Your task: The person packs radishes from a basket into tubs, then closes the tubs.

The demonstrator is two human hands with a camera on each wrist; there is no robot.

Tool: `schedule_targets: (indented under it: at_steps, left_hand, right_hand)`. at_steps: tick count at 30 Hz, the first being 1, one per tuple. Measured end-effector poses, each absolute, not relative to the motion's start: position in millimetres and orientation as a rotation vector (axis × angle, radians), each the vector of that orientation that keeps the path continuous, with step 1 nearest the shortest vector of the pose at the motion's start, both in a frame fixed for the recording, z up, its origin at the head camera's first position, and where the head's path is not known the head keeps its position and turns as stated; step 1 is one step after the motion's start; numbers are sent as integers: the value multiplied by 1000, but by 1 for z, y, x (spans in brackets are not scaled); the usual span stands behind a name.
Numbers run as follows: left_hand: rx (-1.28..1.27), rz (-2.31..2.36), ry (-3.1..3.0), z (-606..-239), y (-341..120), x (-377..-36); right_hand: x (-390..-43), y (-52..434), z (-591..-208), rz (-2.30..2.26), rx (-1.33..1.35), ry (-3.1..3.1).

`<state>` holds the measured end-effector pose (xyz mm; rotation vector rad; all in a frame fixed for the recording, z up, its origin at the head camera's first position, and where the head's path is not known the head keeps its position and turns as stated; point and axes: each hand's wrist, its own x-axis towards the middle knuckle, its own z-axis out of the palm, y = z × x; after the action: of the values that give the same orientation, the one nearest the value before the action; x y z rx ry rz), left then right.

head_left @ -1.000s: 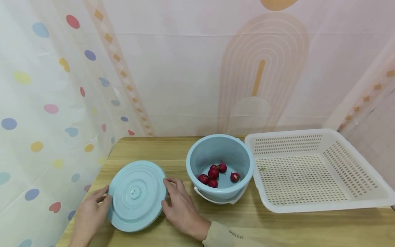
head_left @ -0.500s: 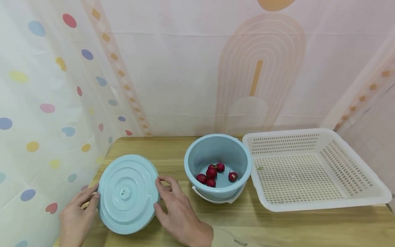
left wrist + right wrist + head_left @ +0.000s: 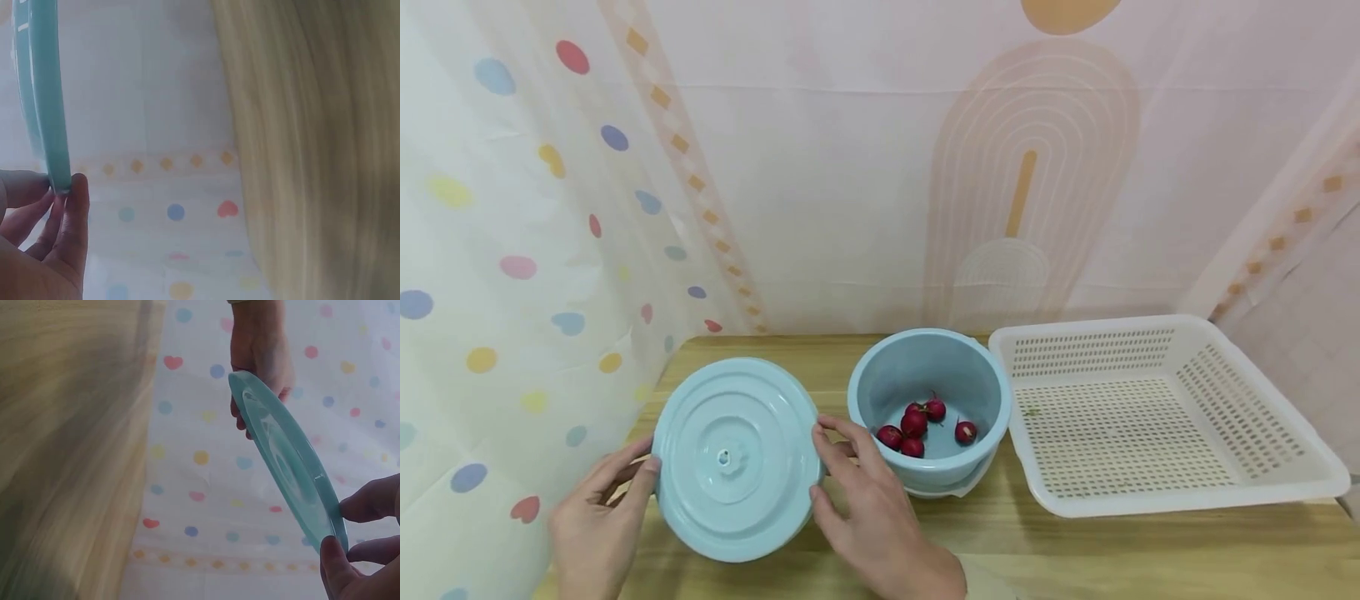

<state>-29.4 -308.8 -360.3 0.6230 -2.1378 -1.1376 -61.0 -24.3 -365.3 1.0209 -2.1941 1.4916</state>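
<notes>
A round light-blue lid (image 3: 737,508) with a small knob at its centre is held up between both hands, above the table's left part. My left hand (image 3: 602,521) pinches its left edge, thumb on top and fingers beneath. At the opposite edge my right hand (image 3: 880,517) pinches it the same way. In the right wrist view the lid (image 3: 284,456) stands clear of the wooden surface. Just right of the lid is a light-blue bucket (image 3: 932,333) with a white handle. Several red radishes (image 3: 913,423) lie in its bottom.
A white perforated basket (image 3: 1150,500) stands right of the bucket, with a small green scrap inside. Both rest on a wooden table (image 3: 1075,558). A patterned curtain (image 3: 835,183) hangs behind and along the left side.
The lid has come up off the table in both hands. It first shifted left in view, then moved right and higher toward the bucket. The bucket and basket stay put.
</notes>
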Motion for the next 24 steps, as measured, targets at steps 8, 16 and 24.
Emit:
schedule_targets:
  at_steps: [8, 16, 24]
  left_hand:
    - [437, -1338, -1955, -354, -284, -32]
    - [333, -1476, -1879, -347, -265, -33]
    - [312, -1459, -1928, -349, -247, -37]
  right_hand:
    - [-64, 0, -361, 1449, 998, -2051]
    - [-66, 20, -356, 1490, 964, -2005]
    - [-70, 41, -350, 1432, 935, -2026]
